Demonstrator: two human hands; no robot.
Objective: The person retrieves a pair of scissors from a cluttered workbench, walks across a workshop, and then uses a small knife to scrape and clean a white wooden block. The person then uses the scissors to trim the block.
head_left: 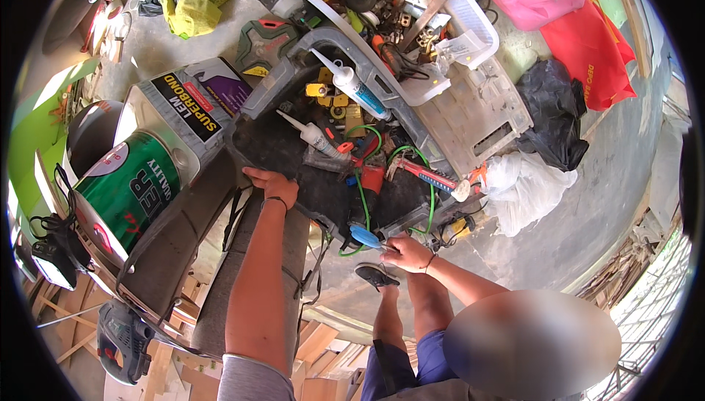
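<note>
My left hand [272, 186] rests at the left edge of a black tool bin [257, 153], its fingers stretched out and nothing visible in them. Lower and to the right, my right hand [408, 254] is closed around a tool with a blue rounded end [365, 237]; its exact kind does not show. The blue end points left, beside the bin's near edge. Inside the bin lie a white sealant tube [317, 136], a teal-and-white sealant tube [360, 91], brass-coloured fittings [334, 100], a looping green cord [360, 194] and a red-handled tool [426, 173].
A large green-and-white can [132, 188] stands at left. A white basket [481, 41] full of small hardware sits at the far side. Black [551, 107], white [525, 188] and red [587, 56] bags lie at right. A power tool [123, 342] is at lower left.
</note>
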